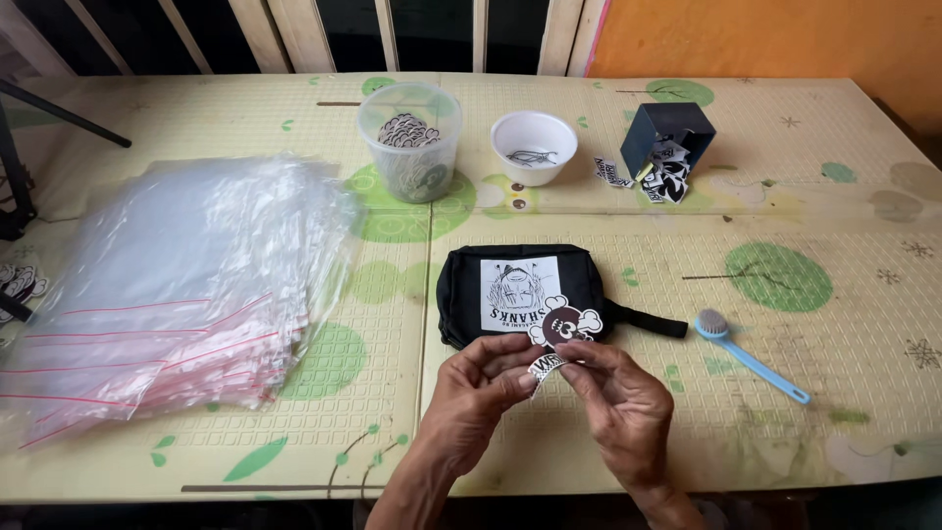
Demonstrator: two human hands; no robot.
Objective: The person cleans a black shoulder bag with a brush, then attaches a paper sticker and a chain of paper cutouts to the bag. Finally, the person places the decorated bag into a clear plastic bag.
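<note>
Together the left hand (481, 388) and right hand (618, 393) pinch a small sticker strip (547, 366) between fingertips, its long axis tilted up toward the right, held just above the table (785, 422) before a black pouch (520, 294).

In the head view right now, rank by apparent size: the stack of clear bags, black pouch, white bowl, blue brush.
1. stack of clear bags
2. black pouch
3. and 4. white bowl and blue brush: too close; the bowl sits farther from the camera.
</note>
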